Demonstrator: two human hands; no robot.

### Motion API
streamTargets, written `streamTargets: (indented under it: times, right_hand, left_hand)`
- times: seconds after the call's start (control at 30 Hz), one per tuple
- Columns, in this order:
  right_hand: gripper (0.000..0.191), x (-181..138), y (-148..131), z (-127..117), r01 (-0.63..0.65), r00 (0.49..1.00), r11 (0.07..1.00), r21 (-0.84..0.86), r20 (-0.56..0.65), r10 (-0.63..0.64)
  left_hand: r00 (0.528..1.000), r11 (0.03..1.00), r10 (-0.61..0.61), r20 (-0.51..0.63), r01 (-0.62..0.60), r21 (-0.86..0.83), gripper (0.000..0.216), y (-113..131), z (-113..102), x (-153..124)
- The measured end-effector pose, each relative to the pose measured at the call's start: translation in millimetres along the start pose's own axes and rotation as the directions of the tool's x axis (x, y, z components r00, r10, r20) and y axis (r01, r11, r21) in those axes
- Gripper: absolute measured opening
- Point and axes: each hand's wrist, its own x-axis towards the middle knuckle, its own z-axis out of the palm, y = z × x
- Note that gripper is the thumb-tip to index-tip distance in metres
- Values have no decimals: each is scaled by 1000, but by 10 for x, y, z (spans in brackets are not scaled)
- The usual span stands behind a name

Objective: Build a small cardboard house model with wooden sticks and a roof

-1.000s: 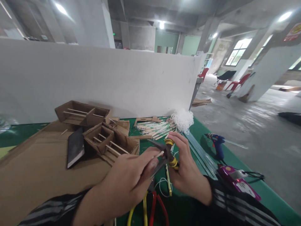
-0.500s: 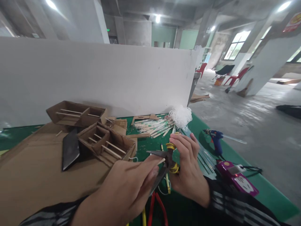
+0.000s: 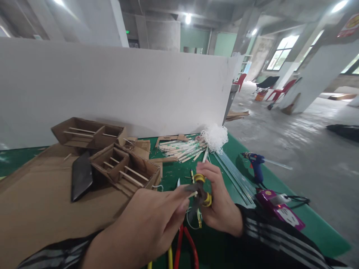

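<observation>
My right hand (image 3: 217, 198) grips yellow-handled pliers (image 3: 199, 190), whose dark jaws point left. My left hand (image 3: 151, 220) pinches a thin wooden stick (image 3: 192, 194), its tip resting between the jaws. Both hands hover above the green table (image 3: 230, 149), close to my body. Below them lie red-handled and yellow-handled tools (image 3: 182, 250) and a small loop of white cord (image 3: 190, 220).
Two open cardboard trays with stick rungs (image 3: 120, 168) and a dark phone (image 3: 81, 179) sit on a cardboard sheet (image 3: 42, 209) at left. Wrapped sticks (image 3: 182, 147), white netting (image 3: 215, 136), clear rods, a blue glue gun (image 3: 255, 166) and a purple device (image 3: 280, 211) lie to the right. A white partition (image 3: 112, 89) backs the table.
Both hands have dropped slightly toward my body with pliers and stick. The pliers' jaws have closed in on the stick's tip. The view shifted a little to the right.
</observation>
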Motion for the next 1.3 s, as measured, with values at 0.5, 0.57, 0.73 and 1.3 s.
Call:
streamTargets:
  times: [0.5,0.57,0.73,1.3]
  right_hand:
    - [69,-25,-43,27,-118,988,971,-209,77,136]
    - [71,-26,-48,45,-166,978,981,-105,106,177]
    - [80,-45,-29,93,-232,966,967,103,144,216]
    - [60,-185,136,127,-16,994,997,70,-107,24]
  left_hand:
    - [998,995,-45,-46,49,87,26,-32,32,-15]
    - [997,990,-72,-32,75,121,28,-38,45,-18]
    - [996,992,-93,-6,93,87,29,-55,62,-25]
    - [988,997,39,151,-48,54,22,132,35,-104]
